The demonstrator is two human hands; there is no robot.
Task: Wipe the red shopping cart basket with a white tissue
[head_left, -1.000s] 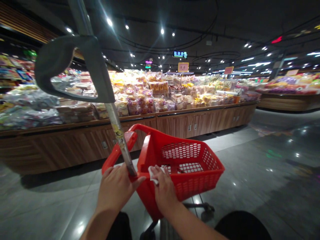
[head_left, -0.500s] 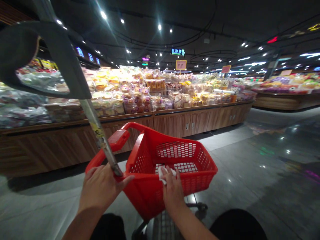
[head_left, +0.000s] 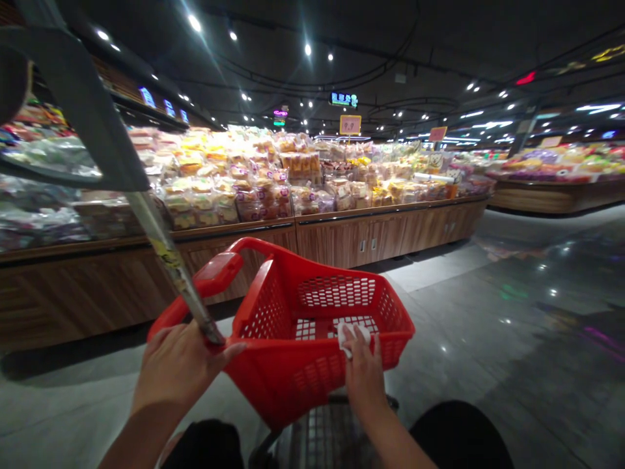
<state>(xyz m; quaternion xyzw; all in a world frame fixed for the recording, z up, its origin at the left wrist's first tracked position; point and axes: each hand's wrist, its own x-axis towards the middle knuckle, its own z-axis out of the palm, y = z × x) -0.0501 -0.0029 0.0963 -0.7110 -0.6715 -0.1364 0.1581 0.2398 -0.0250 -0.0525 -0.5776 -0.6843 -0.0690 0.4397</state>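
A red plastic shopping cart [head_left: 293,365] stands in front of me, its basket holding nothing that I can see. My left hand [head_left: 180,365] is closed round the near end of the cart's handle, beside the foot of a metal pole [head_left: 168,260]. The pole rises to a grey plastic frame [head_left: 105,130] at the upper left. On the basket's near rim, my right hand [head_left: 364,371] presses a crumpled white cloth or tissue [head_left: 347,335] with its fingertips.
Behind the cart runs a long wooden display counter [head_left: 332,241] piled with bagged baked goods [head_left: 263,189]. Another wooden counter [head_left: 551,195] stands at the right. Below me are my dark-clad knees [head_left: 459,436] and the grey tiled floor [head_left: 488,312].
My right hand has slid right along the near rim with the white cloth. The cart, pole and my left hand appear a little further left in the view.
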